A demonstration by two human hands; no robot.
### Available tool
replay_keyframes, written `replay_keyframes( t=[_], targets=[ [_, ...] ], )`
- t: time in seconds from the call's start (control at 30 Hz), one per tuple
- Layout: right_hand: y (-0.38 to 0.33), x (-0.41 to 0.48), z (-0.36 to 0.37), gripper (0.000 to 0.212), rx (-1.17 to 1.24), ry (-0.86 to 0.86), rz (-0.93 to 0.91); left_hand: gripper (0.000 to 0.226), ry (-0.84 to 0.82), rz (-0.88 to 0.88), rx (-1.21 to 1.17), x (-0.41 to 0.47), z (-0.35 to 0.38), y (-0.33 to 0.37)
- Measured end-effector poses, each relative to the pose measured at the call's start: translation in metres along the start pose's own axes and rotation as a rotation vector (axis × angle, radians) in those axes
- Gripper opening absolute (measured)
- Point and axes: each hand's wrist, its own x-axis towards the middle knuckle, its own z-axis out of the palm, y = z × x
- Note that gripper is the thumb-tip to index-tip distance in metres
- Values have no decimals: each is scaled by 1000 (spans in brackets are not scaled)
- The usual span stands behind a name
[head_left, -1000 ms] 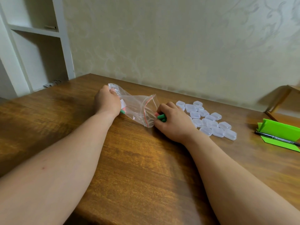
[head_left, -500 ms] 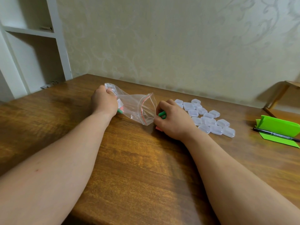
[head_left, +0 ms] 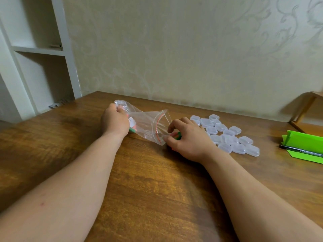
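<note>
A clear zip bag (head_left: 148,124) with a red seal line lies on the wooden table (head_left: 148,180), its mouth facing right. My left hand (head_left: 114,121) grips the bag's closed far-left end, where small pink and green pieces show through the plastic. My right hand (head_left: 188,138) sits at the bag's mouth, its fingers curled round small green and pink pieces (head_left: 176,135). Several small clear plastic boxes (head_left: 225,135) lie in a cluster just right of my right hand.
A folded green paper (head_left: 304,142) with a black pen (head_left: 300,149) across it lies at the table's right edge. A white shelf unit (head_left: 40,67) stands at the back left. The wall runs along the table's far edge.
My right hand has shifted slightly, its fingers now spread a little more at the bag's mouth around the small pieces. The left hand keeps its hold on the bag's end.
</note>
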Motion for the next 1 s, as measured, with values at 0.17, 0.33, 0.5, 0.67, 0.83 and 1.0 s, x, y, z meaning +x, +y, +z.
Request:
replay_keyframes(
  t=[0.17,0.33,0.5,0.67,0.83,1.0],
  targets=[
    [0,2,2,25,54,47,19,31,1,-2,-42,0,-1,0],
    [0,4,3,24,107,122,34,28,1,4,-87,1,0,0],
    [-3,3,7,23,7,93,15,32,3,7,-115,-1,3,2],
    [-4,5,7,24,39,265,-14,30,5,-13,-192,-2,1,2],
    [-21,17,9,34,150,364,-111,22,-9,-21,-371,-5,-4,6],
    [-44,40,-3,31,320,212,-51,33,-121,50,-475,-11,-8,10]
  ],
)
